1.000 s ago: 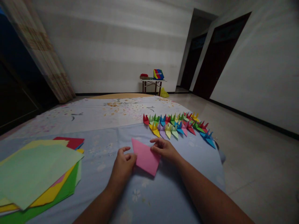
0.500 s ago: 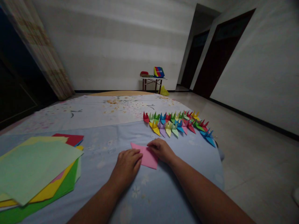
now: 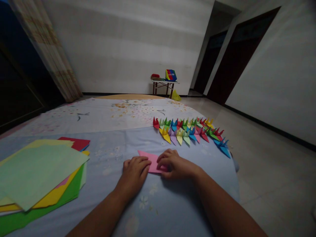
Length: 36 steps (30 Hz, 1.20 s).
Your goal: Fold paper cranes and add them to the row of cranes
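A folded piece of pink origami paper (image 3: 153, 161) lies on the blue cloth between my hands, one pointed corner showing at its upper left. My left hand (image 3: 135, 169) holds its left side, with the fingertips pressed onto the paper. Over the right side, my right hand (image 3: 175, 164) has its fingers curled, thumb and fingers gripping the lower right edge. The right-hand part of the paper is hidden under those fingers.
Rows of folded paper cranes (image 3: 181, 133) in many colours stand beyond my right hand. To the left lies a stack of coloured paper sheets (image 3: 44, 174). The table's cloth (image 3: 108, 197) curves away at the right. A small side table (image 3: 164, 82) stands by the wall.
My right hand has moved from the paper's upper edge down to its lower right edge, covering more of that side. My left hand stays on the paper's left side.
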{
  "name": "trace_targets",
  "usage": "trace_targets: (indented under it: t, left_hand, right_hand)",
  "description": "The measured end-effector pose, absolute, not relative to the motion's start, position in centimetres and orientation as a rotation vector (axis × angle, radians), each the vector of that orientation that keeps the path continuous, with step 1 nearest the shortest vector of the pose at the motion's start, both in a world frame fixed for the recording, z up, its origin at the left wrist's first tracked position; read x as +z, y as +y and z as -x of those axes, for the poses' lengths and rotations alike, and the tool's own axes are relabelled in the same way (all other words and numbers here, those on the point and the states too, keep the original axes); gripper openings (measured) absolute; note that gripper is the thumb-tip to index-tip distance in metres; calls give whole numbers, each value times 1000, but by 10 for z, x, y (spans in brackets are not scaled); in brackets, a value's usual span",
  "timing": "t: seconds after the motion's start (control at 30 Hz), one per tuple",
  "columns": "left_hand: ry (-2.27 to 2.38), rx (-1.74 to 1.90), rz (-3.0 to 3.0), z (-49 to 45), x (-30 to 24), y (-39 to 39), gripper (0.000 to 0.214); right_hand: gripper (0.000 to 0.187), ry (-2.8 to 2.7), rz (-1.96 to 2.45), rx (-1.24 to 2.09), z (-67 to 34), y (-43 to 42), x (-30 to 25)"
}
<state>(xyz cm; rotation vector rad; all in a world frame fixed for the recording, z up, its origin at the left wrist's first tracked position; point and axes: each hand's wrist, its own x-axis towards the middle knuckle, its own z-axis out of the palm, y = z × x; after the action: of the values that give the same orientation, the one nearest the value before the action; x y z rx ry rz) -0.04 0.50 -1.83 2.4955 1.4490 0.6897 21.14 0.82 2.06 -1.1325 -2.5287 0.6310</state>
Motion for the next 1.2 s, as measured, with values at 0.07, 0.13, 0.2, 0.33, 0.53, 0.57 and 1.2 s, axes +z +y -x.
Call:
trace_targets:
  t: [0.07, 0.13, 0.2, 0.33, 0.53, 0.57, 1.2]
  left_hand:
    - [1442, 698, -2487, 0, -18, 5, 24]
    - [1433, 703, -2479, 0, -16, 5, 22]
    - [1423, 707, -2475, -1, -14, 4, 22]
    - [1408, 688, -2480, -1, -12, 2, 23]
    - [1428, 710, -2484, -2, -11, -1, 31]
    - [1427, 695, -2499, -2, -11, -2, 36]
    - [1459, 404, -2615, -7, -5, -8, 42]
  right_hand:
    - [25, -2535, 1122, 614, -212, 7, 23]
    - [26, -2509, 1130, 616, -214, 9, 23]
    - [19, -2424, 1164, 628, -216, 13, 19]
    - [15, -2135, 1288, 749, -218, 25, 2]
    - [21, -1936, 1440, 733, -205, 36, -15]
    - [20, -1942, 1453, 703, -203, 37, -15]
    - [17, -2069, 1527, 353, -199, 34, -15]
